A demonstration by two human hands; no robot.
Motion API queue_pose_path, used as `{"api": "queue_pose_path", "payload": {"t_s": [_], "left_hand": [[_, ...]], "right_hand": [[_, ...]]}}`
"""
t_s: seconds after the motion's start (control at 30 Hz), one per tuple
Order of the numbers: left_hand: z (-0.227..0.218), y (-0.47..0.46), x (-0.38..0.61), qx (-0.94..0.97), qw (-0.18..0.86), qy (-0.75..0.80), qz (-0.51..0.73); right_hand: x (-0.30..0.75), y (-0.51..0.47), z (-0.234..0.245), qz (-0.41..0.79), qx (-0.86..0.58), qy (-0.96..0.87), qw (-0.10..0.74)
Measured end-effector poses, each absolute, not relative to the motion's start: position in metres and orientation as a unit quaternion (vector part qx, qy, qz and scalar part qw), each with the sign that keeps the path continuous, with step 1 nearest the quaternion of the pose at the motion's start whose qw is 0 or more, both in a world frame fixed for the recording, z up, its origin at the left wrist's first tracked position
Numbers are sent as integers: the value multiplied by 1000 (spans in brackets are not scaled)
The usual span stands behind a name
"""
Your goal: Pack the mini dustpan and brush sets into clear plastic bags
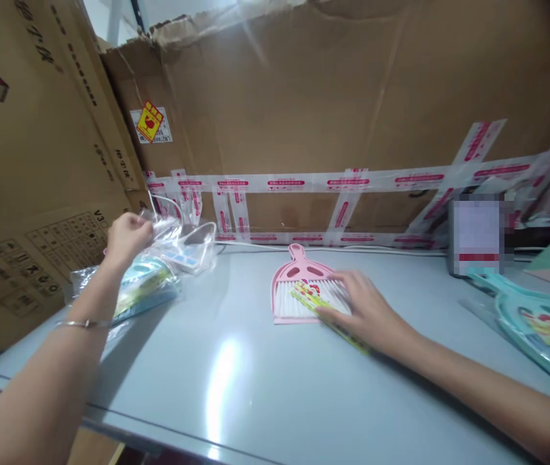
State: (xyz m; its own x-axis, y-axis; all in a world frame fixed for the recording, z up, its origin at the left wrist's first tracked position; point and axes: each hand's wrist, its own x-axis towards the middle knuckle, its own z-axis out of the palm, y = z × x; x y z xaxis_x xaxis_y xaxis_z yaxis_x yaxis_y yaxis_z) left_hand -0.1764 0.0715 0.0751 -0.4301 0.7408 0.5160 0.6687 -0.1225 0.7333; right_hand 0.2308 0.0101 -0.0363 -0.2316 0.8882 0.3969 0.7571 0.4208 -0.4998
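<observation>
A pink dustpan (298,274) with a white brush in it lies on the grey table (236,361). A yellow-green printed card (311,298) lies across it. My right hand (364,310) rests on the card and the brush, fingers curled down onto them. My left hand (126,236) is at the left, pinched on a clear plastic bag (172,236) lifted above a stack of bagged blue-green items (139,287). A thin bracelet is on my left wrist.
Taped cardboard walls (304,116) close off the back and left. A teal dustpan set with a card (541,323) lies at the right edge. A dark holder with a blurred label (478,236) stands at the back right.
</observation>
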Motion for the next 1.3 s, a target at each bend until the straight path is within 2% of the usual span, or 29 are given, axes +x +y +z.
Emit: {"api": "queue_pose_path", "payload": {"t_s": [0.07, 0.13, 0.2, 0.23, 0.33, 0.47, 0.57, 0.67, 0.77, 0.83, 0.97, 1.13, 1.3], "left_hand": [[58, 53, -194, 527, 9, 703, 477], [44, 43, -186, 534, -62, 708, 458], [35, 43, -157, 615, -174, 654, 406], [31, 46, -137, 671, -183, 610, 380], [21, 62, -70, 842, -57, 460, 276], [6, 82, -2, 898, 99, 386, 187], [-3, 82, 16, 899, 135, 391, 144], [-5, 61, 13, 898, 117, 410, 114], [1, 32, 5, 889, 112, 433, 93], [7, 19, -1, 887, 144, 427, 105], [8, 24, -14, 804, 203, 502, 246], [-12, 53, -21, 627, 458, 545, 316], [-22, 56, -13, 584, 591, 438, 343]], "right_hand": [[231, -5, -45, 82, -540, -792, 273], [233, -13, -44, 85, -553, -793, 242], [237, -15, -40, 105, -543, -804, 219], [240, -15, -38, 113, -533, -812, 209], [254, -15, -37, 74, -515, -834, 184], [296, -10, -40, -89, -532, -825, 165], [329, -1, -35, -166, -565, -794, 149], [332, 11, -23, -199, -596, -755, 188], [293, 19, -13, -116, -556, -783, 253], [254, 24, -10, -10, -517, -820, 244], [195, 36, -13, 101, -547, -809, 188], [176, 55, -19, 164, -588, -769, 191], [177, 66, -17, 175, -627, -737, 181]]}}
